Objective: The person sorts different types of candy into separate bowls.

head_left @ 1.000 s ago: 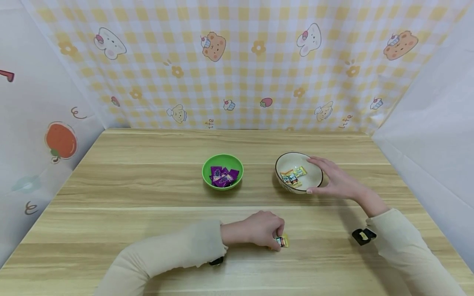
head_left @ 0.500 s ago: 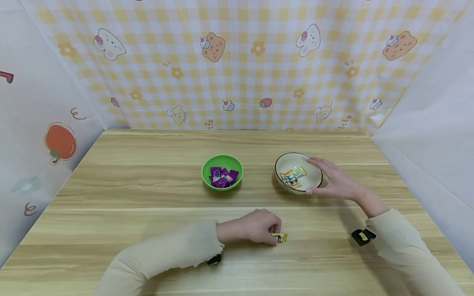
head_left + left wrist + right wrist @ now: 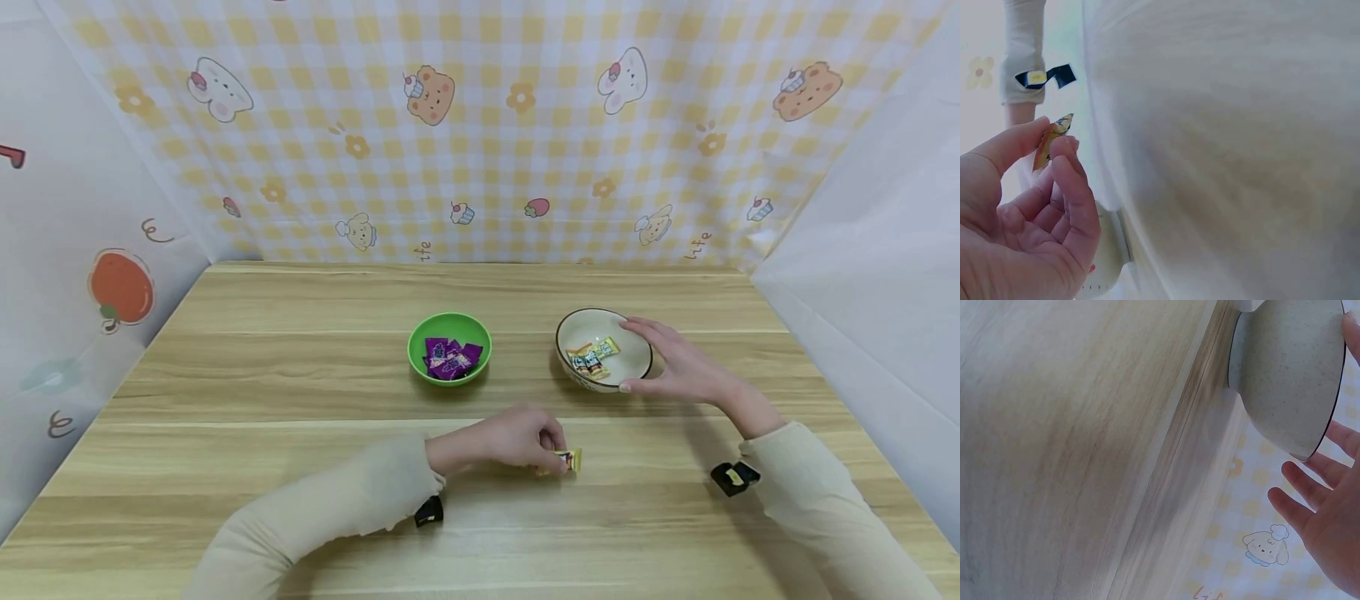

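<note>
Between thumb and fingertips, my left hand (image 3: 517, 437) pinches a small yellow-wrapped candy (image 3: 573, 460), just above the table in front of the bowls. The left wrist view shows the candy's orange and yellow wrapper (image 3: 1046, 149) sticking out past the fingertips. My right hand (image 3: 686, 367) holds the cream bowl (image 3: 633, 354) by its right side, thumb at the near rim and a finger at the far rim. Several yellow and orange candies (image 3: 591, 360) lie inside that dark-rimmed bowl. Other right-hand fingers (image 3: 1304, 484) are spread beside the bowl's outer wall (image 3: 1291, 375).
Left of the cream bowl stands a green bowl (image 3: 450, 322) with several purple-wrapped candies (image 3: 453, 363). Both bowls rest on a wood-grain table (image 3: 262, 375). A checked curtain (image 3: 487, 150) hangs along the back edge, and white sheets (image 3: 862, 250) close off the sides.
My left hand has pinched the candy, lifted it from the table and carried it slightly away from me towards the bowls. The right hand and both bowls have stayed put.
</note>
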Demonstrator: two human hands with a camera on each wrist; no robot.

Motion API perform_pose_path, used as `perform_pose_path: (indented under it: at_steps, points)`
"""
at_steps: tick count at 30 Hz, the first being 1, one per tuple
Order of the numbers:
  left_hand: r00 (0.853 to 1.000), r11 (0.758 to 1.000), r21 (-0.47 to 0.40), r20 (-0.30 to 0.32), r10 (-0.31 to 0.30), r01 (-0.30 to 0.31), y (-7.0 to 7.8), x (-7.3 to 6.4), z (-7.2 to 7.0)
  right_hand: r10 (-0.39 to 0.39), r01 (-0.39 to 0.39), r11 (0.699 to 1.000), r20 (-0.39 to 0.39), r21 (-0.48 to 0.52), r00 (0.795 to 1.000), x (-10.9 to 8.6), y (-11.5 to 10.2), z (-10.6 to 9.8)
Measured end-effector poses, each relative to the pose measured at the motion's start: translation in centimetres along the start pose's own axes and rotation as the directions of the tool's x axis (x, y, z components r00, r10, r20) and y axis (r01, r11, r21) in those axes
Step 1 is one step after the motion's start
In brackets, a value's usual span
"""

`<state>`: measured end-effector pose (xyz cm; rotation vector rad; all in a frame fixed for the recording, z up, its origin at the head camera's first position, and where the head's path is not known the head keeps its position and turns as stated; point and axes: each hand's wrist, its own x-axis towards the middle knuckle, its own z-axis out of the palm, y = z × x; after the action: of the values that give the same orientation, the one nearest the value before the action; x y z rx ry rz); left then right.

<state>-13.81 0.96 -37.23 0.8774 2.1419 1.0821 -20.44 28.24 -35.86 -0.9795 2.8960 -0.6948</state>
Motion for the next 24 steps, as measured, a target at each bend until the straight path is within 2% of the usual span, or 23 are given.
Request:
perform_pose_path:
  at_steps: [4, 6, 11, 15, 24]
  points:
    - [0.999, 0.991, -0.136, -0.035, -0.010, 0.005, 0.1, 0.3, -0.8, 0.001, -0.001, 1.000, 0.005, -0.005, 1.000, 0.1, -0.1, -0.1]
    - [0.998, 0.986, -0.164, -0.066, -0.024, 0.013, 0.2, 0.5, -1.3, -0.003, 0.003, 1.000, 0.006, -0.006, 1.000, 0.1, -0.1, -0.1]
    - [0.988, 0.987, -0.157, -0.138, -0.064, 0.042, 0.5, 1.3, -2.4, -0.009, 0.009, 1.000, 0.001, 0.001, 1.000, 0.2, -0.1, -0.1]
    - [0.981, 0.990, -0.137, -0.186, -0.061, 0.035, 1.0, 2.1, -3.0, -0.009, 0.009, 1.000, -0.005, -0.001, 1.000, 0.1, 0.0, 0.0]
    - [0.960, 0.985, -0.175, -0.274, -0.059, 0.010, 2.2, 4.2, -3.8, 0.009, -0.009, 1.000, -0.013, 0.028, 1.000, 0.0, 0.1, 0.2]
